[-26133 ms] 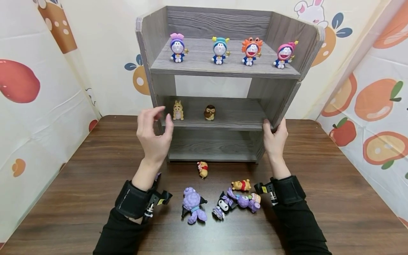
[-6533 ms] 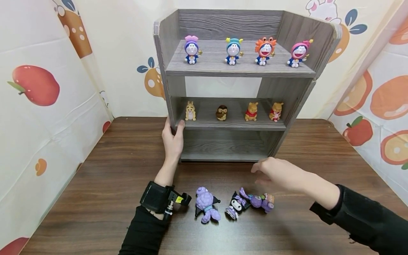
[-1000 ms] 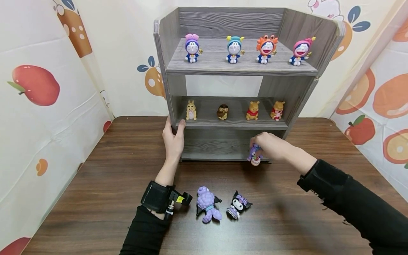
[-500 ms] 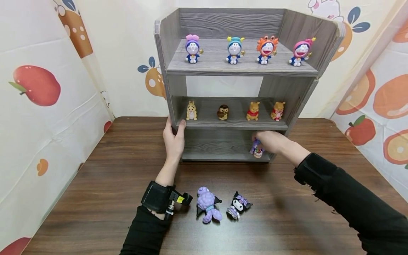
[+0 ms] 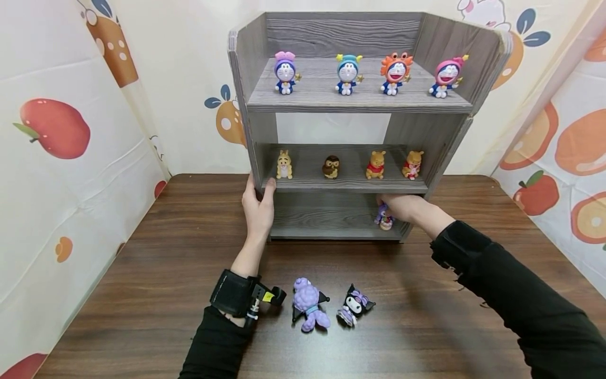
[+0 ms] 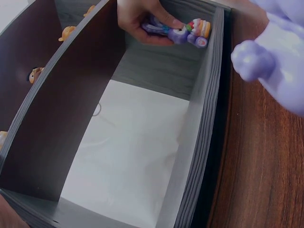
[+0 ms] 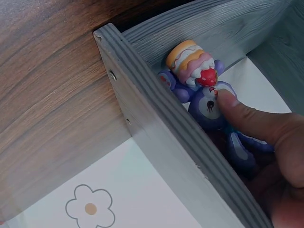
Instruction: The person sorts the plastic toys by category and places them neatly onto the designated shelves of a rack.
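In the head view my right hand (image 5: pixel 402 207) reaches into the right end of the bottom tier of the grey wooden shelf (image 5: pixel 326 213). It holds a purple rabbit figurine (image 5: pixel 385 218) with a strawberry cake. The right wrist view shows my thumb pressing the rabbit figurine (image 7: pixel 206 109) near its face, its cake (image 7: pixel 187 59) beside the bottom board; the other fingers are mostly hidden. My left hand (image 5: pixel 258 210) grips the shelf's left side panel, thumb in front. A purple curly-textured figurine (image 5: pixel 307 302) and a black-hooded white-faced figurine (image 5: pixel 354 306) lie on the table.
On the top tier stand several blue figurines with coloured hats (image 5: pixel 347 76). The middle tier carries a yellow rabbit (image 5: pixel 284 166), an owl (image 5: pixel 331 167) and two yellow bears (image 5: pixel 375 166). The brown table (image 5: pixel 180 295) meets fruit-patterned wall sheets (image 5: pixel 530 247).
Over the last second my right hand has moved the rabbit figurine back and slightly right, from the shelf's front edge into the bottom tier. My left hand keeps its grip on the side panel.
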`<state>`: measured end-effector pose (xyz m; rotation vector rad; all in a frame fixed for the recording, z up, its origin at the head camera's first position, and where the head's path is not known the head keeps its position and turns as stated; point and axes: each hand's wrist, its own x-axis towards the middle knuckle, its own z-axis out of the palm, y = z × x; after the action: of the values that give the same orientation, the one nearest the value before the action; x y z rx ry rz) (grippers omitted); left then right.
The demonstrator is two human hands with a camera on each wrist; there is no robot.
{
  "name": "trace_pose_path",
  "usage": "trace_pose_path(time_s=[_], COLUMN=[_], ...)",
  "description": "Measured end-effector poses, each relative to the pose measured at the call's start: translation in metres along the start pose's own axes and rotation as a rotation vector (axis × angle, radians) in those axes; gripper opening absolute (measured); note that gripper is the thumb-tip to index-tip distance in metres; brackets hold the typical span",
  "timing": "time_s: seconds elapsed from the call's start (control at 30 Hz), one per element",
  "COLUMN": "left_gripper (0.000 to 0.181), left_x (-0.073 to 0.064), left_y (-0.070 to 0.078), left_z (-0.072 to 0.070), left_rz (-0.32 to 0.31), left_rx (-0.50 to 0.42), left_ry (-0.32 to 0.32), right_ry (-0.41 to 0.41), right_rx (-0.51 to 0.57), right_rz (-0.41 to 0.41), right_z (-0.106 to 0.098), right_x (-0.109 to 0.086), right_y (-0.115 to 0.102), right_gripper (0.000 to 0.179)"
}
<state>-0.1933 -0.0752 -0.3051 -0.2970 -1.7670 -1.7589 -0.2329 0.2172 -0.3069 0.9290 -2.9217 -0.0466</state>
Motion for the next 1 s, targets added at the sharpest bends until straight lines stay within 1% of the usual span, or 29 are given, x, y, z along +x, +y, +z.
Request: trace_pose_path(time_s=[0.17, 0.3, 0.43, 0.53, 0.63, 0.7, 0.87, 0.93, 1.0], left_gripper=[0.040, 0.039, 0.039, 0.039, 0.039, 0.038, 0.039, 0.039, 0.039], left_x=[0.000, 0.000, 0.000, 0.000, 0.000, 0.000, 0.000, 0.000, 0.000], left_y=[0.001, 0.001, 0.000, 0.000, -0.001, 0.000, 0.000, 0.000, 0.000], left_z=[0.000, 0.000, 0.000, 0.000, 0.000, 0.000, 0.000, -0.001, -0.001], left_rz=[-0.008, 0.002, 0.011, 0.012, 0.012, 0.008, 0.004, 0.006, 0.008], left_rx=[0.004, 0.003, 0.001, -0.006, -0.005, 0.002, 0.003, 0.000, 0.004], left_ry=[-0.006, -0.002, 0.001, -0.002, -0.001, 0.003, 0.001, -0.001, 0.001], right_ry=[-0.025, -0.032, -0.040, -0.032, 0.013, 0.047, 0.105, 0.153, 0.228], right_rx=[0.017, 0.031, 0.015, -0.001, -0.015, -0.001, 0.013, -0.020, -0.058], right_rz=[0.027, 0.045, 0.054, 0.041, 0.013, 0.000, -0.010, -0.032, -0.076], right_z=[0.001, 0.001, 0.002, 0.001, 0.000, 0.001, 0.005, 0.006, 0.009], right_x=[0.001, 0.003, 0.003, 0.003, 0.000, -0.003, -0.014, -0.020, -0.027], right_y=[0.003, 0.004, 0.003, 0.001, 0.000, -0.001, -0.007, -0.012, -0.017], right_gripper=[0.018, 0.016, 0.015, 0.023, 0.039, 0.044, 0.040, 0.039, 0.039])
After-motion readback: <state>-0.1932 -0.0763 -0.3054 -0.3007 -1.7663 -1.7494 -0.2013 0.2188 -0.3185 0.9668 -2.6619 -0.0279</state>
